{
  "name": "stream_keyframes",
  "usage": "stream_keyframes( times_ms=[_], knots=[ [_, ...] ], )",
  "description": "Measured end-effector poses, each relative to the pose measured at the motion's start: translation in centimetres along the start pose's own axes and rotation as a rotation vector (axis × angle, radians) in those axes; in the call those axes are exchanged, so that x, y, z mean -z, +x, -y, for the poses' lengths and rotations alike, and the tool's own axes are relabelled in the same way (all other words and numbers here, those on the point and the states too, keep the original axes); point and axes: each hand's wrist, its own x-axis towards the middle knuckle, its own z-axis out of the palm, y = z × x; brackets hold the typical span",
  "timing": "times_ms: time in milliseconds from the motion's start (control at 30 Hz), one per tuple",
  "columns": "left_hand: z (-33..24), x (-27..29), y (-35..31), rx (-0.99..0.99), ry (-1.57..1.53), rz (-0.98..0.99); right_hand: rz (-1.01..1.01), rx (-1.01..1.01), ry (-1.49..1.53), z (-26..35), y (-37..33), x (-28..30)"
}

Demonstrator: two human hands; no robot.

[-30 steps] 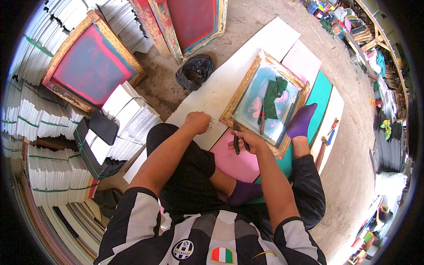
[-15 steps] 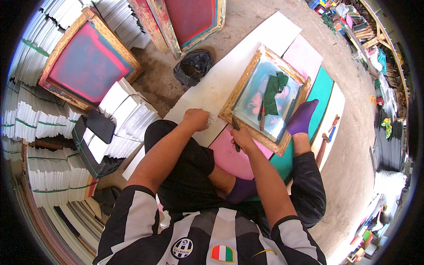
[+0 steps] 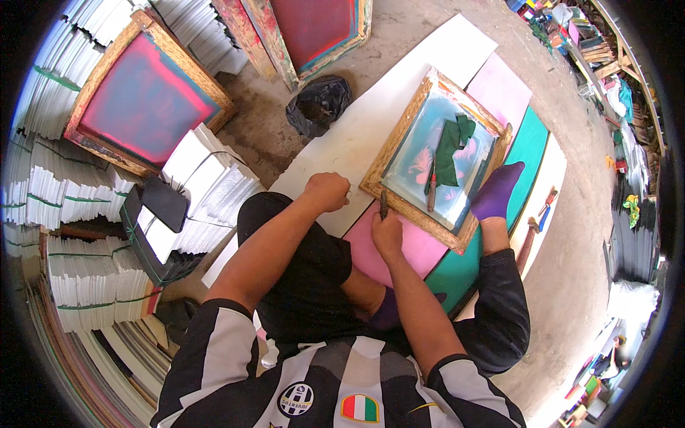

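The right hand (image 3: 387,234) grips a thin dark tool (image 3: 383,204) whose long axis runs near to far, its tip touching the near-left edge of the wooden screen frame (image 3: 394,146) just beyond the fingers. The left hand (image 3: 327,191) is clenched in a fist on the white sheet (image 3: 371,118), just left of the frame's near corner and empty as far as shows. Of the 2 hands, the right is nearer the frame.

Bright, even daylight floods the concrete floor (image 3: 399,43), shadows soft and short beneath the person. The white sheet (image 3: 371,121) runs close to glare. Centre is sharp; fisheye bends the paper stacks (image 3: 50,192) along the left rim, smeared there, with black corners all round.
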Motion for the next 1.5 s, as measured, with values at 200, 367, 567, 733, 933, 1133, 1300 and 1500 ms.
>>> stream_keyframes(
  times_ms=[200, 367, 567, 733, 933, 1133, 1300, 1500],
  knots=[
    [-0.7, -0.2, -0.5, -0.242, -0.088, -0.230, 0.117, 0.197, 0.065, -0.4, -1.6, -0.5],
    [-0.1, -0.6, -0.1, -0.272, -0.015, -0.200, 0.184, 0.300, 0.176, -2.0, -0.9, -2.9],
    [-0.1, -0.6, -0.1, -0.251, 0.052, -0.241, 0.502, 0.119, 0.435, -3.5, 0.5, -2.5],
    [-0.2, -0.1, -0.5, -0.072, 0.138, -0.104, 0.591, -0.123, 0.654, -1.6, 0.3, 2.2],
    [0.0, 0.0, -0.9, -0.036, 0.144, -0.082, 0.637, -0.196, 0.580, -1.0, 2.0, 4.5],
    [1.0, -1.7, 0.4, -0.020, 0.126, -0.054, 0.655, -0.190, 0.559, -1.0, 3.4, 4.6],
    [0.7, -1.5, 0.0, -0.001, 0.121, -0.062, 0.674, -0.258, 0.556, -0.2, 3.6, 5.1],
    [0.3, -0.5, -0.3, 0.020, 0.103, -0.007, 0.630, -0.247, 0.494, 0.6, 3.9, 5.3]
  ],
)
